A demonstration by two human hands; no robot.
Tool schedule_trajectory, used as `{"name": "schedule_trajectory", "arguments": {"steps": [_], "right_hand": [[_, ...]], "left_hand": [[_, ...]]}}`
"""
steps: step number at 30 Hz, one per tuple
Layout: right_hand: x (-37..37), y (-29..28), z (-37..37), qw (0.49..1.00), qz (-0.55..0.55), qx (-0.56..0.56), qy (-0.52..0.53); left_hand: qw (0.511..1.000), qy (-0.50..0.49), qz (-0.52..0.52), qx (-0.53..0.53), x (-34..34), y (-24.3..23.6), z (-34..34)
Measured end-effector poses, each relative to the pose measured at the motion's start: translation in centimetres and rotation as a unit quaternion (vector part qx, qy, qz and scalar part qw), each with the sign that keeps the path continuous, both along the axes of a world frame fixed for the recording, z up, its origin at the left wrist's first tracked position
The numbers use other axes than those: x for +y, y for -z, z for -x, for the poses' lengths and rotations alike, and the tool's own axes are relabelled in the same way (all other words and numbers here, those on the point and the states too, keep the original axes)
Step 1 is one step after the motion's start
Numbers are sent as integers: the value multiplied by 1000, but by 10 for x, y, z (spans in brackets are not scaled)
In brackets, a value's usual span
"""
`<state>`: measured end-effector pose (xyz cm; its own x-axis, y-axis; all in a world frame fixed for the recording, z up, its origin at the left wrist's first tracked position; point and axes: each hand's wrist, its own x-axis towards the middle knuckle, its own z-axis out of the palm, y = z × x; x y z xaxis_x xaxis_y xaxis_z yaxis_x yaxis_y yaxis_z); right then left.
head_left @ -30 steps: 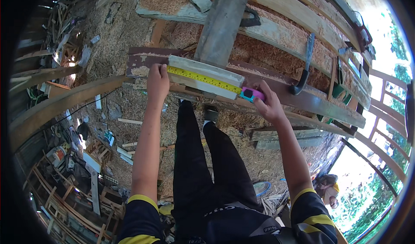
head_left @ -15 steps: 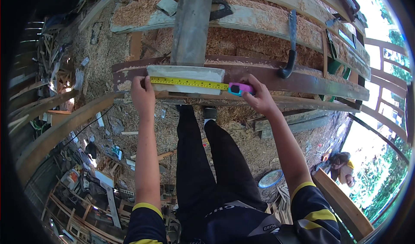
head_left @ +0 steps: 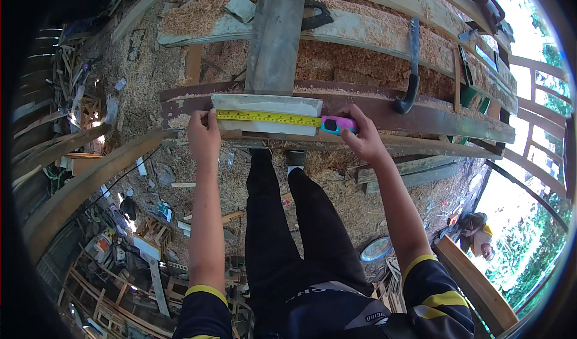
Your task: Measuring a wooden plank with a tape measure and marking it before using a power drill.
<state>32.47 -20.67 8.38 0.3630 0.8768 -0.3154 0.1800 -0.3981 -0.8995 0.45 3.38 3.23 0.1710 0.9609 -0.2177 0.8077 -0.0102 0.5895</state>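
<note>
Left hand [head_left: 205,136]: closed, thumb and fingers on the tip of the tape [head_left: 270,118], at the left end of the board [head_left: 267,106];
Right hand [head_left: 362,136]: gripping the case [head_left: 339,124], pink and blue, just beside the board's right end;
Tape: one, yellow, drawn out straight from hand to hand along the board;
Board: one, pale, lying lengthwise between the two hands;
Beam [head_left: 445,121]: brown, scuffed, running from behind the board out past the right hand;
Plank [head_left: 273,45]: grey, reaching away from the board, ahead of and between the hands;
Tool [head_left: 410,78]: one, black curved handle, ahead of the right hand and to its right;
Block [head_left: 240,7]: one, pale, well ahead of the left hand, among wood shavings [head_left: 195,22]
</note>
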Motion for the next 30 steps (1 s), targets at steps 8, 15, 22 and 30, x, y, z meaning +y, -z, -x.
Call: {"name": "schedule_trajectory", "arguments": {"steps": [8, 15, 22, 30], "right_hand": [[6, -7, 2, 1000, 4, -25, -1], [9, -9, -3, 999, 38, -16, -10], [11, -8, -3, 999, 35, -3, 0], [16, -4, -1, 999, 18, -29, 7]], "left_hand": [[999, -2, -5, -38, -1, 2, 4], [999, 4, 3, -49, -2, 8, 9], [999, 6, -5, -38, 0, 14, 14], [999, -6, 24, -44, 3, 8, 16]]}}
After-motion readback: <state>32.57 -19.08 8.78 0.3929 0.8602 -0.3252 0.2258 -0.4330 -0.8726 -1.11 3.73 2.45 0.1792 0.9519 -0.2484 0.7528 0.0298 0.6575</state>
